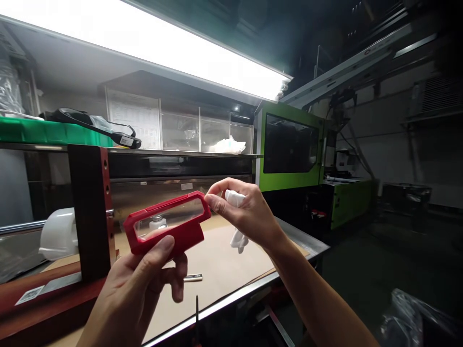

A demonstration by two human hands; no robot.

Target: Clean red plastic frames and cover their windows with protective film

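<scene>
Between my hands, above the workbench, is a red plastic frame-like part (186, 239) with a long clear window, tilted up to the right. My left hand (144, 274) grips its lower left side, thumb on the front face. At the part's upper right end, the thumb and forefinger of my right hand (242, 205) touch or pinch the corner. A crumpled white cloth (238, 240) is tucked in the other fingers of that hand and hangs below the palm. Whether it is fabric or paper I cannot tell.
Brown board covers the workbench (220, 260); a small cutter-like tool (193, 277) lies on it. At left stand a dark red upright (90, 212) and a white roll (60, 233). Above is a shelf (181, 153) with a green bin (36, 131). A green machine (289, 180) stands behind.
</scene>
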